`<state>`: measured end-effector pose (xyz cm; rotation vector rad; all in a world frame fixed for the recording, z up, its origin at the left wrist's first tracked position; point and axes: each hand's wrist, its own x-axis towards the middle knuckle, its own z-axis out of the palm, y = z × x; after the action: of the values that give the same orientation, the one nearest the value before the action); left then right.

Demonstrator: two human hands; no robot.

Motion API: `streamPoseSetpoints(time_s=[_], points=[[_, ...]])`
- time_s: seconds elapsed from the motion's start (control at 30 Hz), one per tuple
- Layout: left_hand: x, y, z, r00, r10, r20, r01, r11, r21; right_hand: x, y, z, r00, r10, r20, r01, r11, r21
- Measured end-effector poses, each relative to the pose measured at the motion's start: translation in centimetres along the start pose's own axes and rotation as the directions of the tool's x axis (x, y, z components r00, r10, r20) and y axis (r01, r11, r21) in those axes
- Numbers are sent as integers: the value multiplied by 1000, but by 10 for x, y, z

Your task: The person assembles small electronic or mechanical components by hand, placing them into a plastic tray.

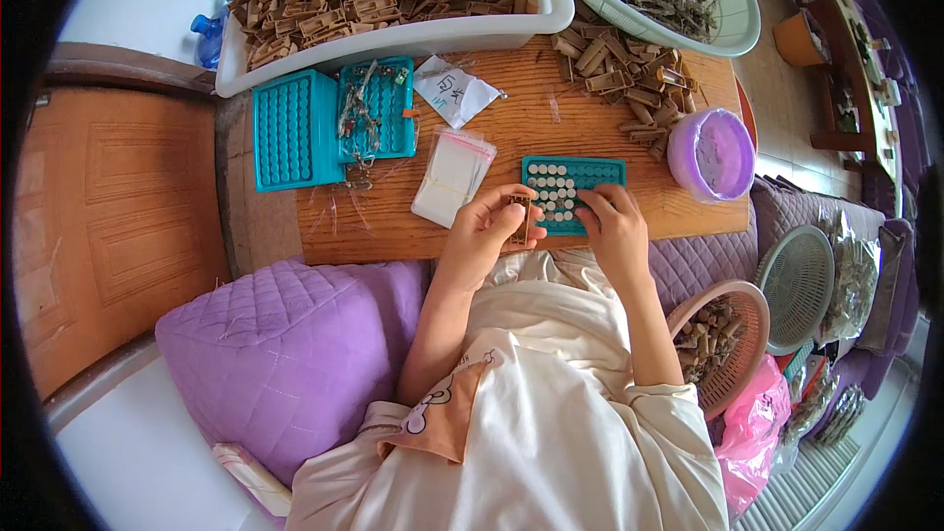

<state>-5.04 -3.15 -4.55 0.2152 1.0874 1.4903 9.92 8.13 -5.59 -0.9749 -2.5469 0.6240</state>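
Observation:
My left hand (pixel 487 236) is closed around a small brown plastic casing (pixel 520 220), held upright just off the table's front edge, its hollow side showing. Beside it lies a teal tray (pixel 608 173) with rows of round pockets. White round discs (pixel 549 183) fill much of the tray's left part. My right hand (pixel 616 231) reaches over the tray's right side, its thumb and fingers bent together close to the discs. Whatever lies between those fingertips is too small to make out.
A white tub (pixel 393 45) heaped with brown casings stands at the back, near a pale green basket (pixel 742 25). Loose casings (pixel 629 69) lie by a purple bowl (pixel 710 152). Clear bags (pixel 452 177) and teal trays (pixel 295 128) sit left. A pink basket (pixel 752 334) stands right.

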Motion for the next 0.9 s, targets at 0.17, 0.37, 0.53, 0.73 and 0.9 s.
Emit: streamPoseSetpoints(time_s=[0.17, 0.37, 0.53, 0.73, 0.9], points=[[0, -1, 3, 999, 16, 31, -16, 1000, -4, -1, -1, 2, 1000, 22, -7, -22, 1000, 0], [-4, 0, 7, 996, -28, 79, 21, 997, 80, -1, -38, -14, 968, 51, -248, 48, 926, 376], [-7, 0, 11, 989, -4, 151, -10, 995, 97, -3, -54, -9, 952, -109, -288, 208, 917, 340], [-4, -10, 10, 990, -62, 129, 45, 990, 131, -6, -48, -14, 979, -120, -163, 169, 926, 337], [-5, -8, 13, 979, -138, 149, 122, 986, 111, -14, -42, -11, 978, -81, -190, 150, 914, 378]])
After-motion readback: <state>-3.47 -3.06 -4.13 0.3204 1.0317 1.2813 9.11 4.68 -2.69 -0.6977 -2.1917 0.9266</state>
